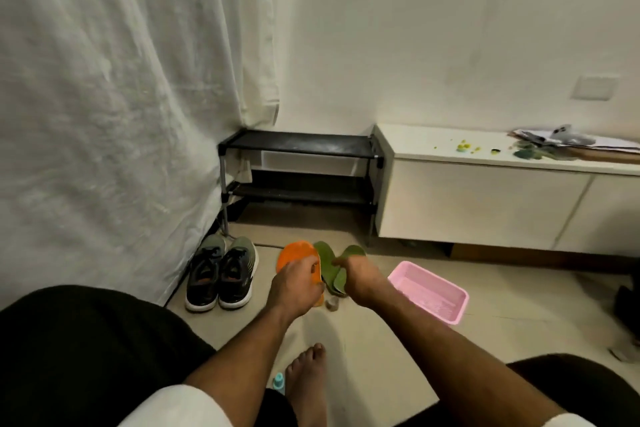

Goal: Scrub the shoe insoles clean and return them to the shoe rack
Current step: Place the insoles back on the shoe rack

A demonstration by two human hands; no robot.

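Note:
My left hand [296, 284] grips an orange insole [296, 253] near its middle, held low over the floor. My right hand [362, 279] holds two green insoles [329, 262], one overlapping the other, their toe ends pointing away from me. The black two-shelf shoe rack [301, 163] stands in the corner beyond my hands, both shelves bare. A pair of dark and green sneakers [223, 274] sits on the floor left of the insoles.
A pink plastic basket [429, 291] lies on the floor right of my hands. A white low cabinet [485, 198] with clutter on top stands right of the rack. A white curtain [121, 97] hangs at the left. My bare foot [308, 378] and a small teal bottle [278, 382] are below.

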